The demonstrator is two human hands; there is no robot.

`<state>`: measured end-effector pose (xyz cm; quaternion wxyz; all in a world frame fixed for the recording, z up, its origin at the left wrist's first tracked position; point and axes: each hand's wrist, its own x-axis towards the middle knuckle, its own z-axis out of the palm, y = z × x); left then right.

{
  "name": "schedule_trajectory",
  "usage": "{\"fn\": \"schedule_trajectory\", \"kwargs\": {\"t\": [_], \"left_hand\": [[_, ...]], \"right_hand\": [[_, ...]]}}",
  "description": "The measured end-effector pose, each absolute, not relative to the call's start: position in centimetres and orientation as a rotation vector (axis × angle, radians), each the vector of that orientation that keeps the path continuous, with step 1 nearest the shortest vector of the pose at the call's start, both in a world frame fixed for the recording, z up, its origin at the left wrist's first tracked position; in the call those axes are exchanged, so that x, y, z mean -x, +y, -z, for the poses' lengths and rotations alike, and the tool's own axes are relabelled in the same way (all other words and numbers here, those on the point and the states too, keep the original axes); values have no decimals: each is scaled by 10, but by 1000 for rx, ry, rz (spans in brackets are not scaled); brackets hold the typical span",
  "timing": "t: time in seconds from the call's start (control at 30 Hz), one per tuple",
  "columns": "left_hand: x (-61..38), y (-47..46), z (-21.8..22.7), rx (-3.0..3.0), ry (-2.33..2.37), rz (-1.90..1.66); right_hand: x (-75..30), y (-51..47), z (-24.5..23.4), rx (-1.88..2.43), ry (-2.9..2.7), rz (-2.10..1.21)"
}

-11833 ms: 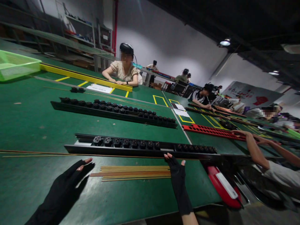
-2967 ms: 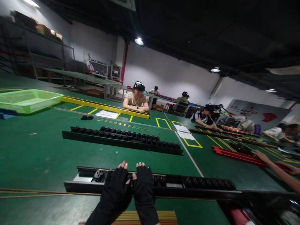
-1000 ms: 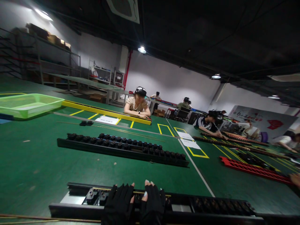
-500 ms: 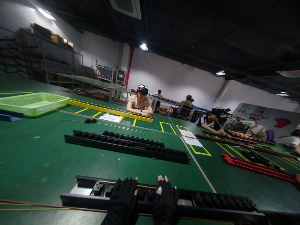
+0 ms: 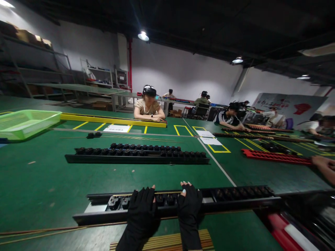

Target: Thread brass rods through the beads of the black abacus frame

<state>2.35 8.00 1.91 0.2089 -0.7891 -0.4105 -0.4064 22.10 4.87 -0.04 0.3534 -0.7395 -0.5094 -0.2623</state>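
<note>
Both my hands wear black fingerless gloves and lie on the near black socket strip [image 5: 235, 199], a long rail with black socket modules. My left hand [image 5: 142, 209] rests over the modules left of centre, fingers stretched forward. My right hand [image 5: 190, 204] lies beside it, fingertips at the rail's far edge, flat and holding nothing. A thin brass rod [image 5: 52, 230] runs along the rail's near side. A bundle of brass strips [image 5: 167, 242] lies just under my wrists.
A second black socket strip [image 5: 136, 155] lies farther back on the green table [image 5: 39, 177]. A green basket [image 5: 23, 122] stands far left, a long yellow rail [image 5: 112, 121] behind. A red strip [image 5: 274, 157] lies right. Other people sit around; another person's hand [image 5: 324, 167] reaches in at right.
My hands have drawn slightly apart on the near strip, the right one shifting right. The view has dipped, so the brass strip bundle shows again at the bottom.
</note>
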Motion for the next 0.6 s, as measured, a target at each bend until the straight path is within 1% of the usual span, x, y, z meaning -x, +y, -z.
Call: {"fn": "schedule_trajectory", "kwargs": {"t": [0.27, 0.6], "left_hand": [[-23, 78, -22, 2246, -1144, 1083], [-26, 76, -23, 2245, -1184, 1125]], "right_hand": [[-211, 46, -9, 1938, -1312, 703], [-194, 51, -1, 1921, -1431, 665]]}}
